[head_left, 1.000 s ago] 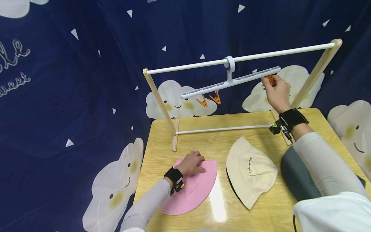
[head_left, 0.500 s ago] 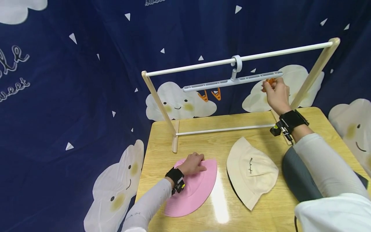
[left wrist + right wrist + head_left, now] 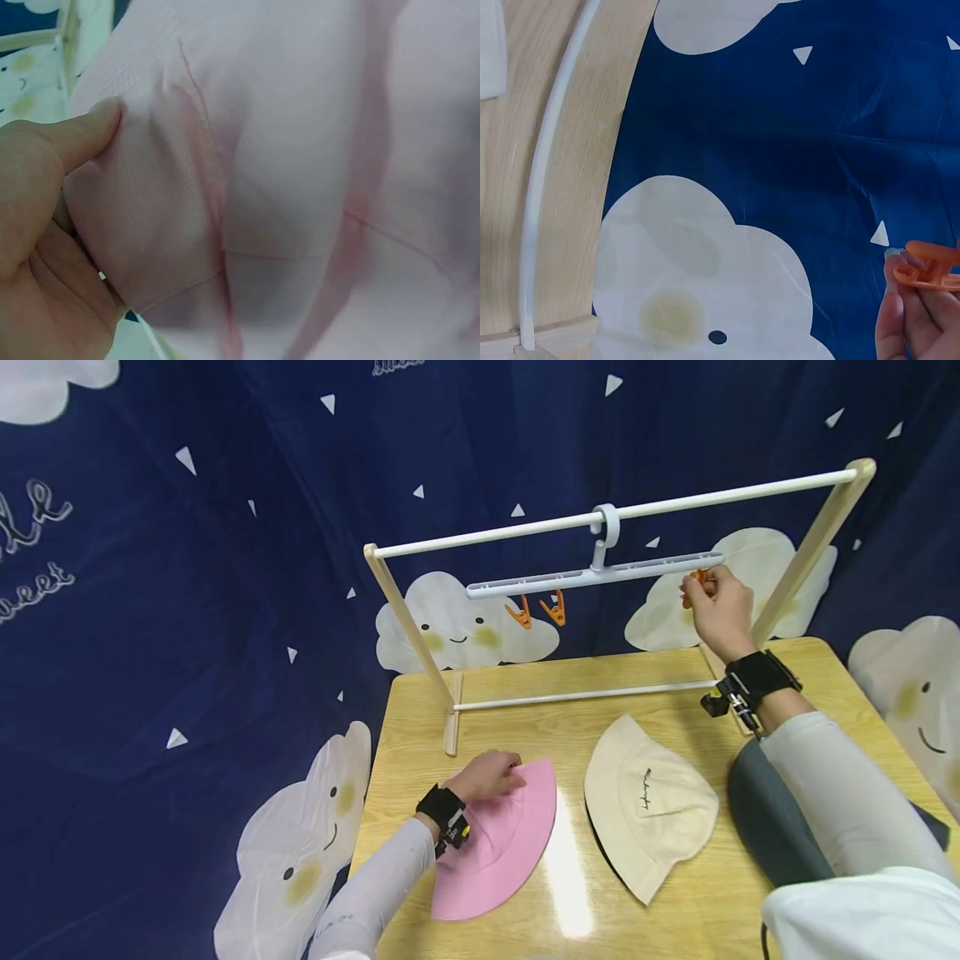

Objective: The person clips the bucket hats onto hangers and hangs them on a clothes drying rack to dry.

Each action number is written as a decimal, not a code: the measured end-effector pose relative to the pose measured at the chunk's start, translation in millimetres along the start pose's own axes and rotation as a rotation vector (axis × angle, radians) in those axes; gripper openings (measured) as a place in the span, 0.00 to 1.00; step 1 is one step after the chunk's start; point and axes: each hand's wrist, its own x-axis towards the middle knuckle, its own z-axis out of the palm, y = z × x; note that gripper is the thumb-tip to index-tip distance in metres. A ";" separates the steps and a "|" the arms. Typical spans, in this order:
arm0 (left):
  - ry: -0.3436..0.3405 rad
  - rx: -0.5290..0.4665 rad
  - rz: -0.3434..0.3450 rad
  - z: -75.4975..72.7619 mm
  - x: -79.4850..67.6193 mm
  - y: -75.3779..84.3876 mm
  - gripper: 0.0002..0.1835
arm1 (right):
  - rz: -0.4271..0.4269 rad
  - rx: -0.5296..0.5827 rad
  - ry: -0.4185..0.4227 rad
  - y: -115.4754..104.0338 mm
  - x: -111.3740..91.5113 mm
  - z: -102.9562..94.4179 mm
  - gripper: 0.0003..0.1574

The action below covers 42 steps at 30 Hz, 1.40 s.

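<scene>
Head: R hand raised, pinching 1 clip; L hand low, gripping pink hat; sleeve hides pt. gray hat.

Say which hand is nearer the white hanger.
Right: the right hand pinches an orange clip by one end of the white hanger; the left hand is well below, gripping the pink hat.

The middle hat lies on the table between the left hat and the right hat, before the rack.
</scene>
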 end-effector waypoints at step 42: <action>0.503 -0.045 -0.052 -133.3 30.8 89.5 0.13 | 0.031 -0.021 0.123 -8.4 -17.5 -0.6 0.18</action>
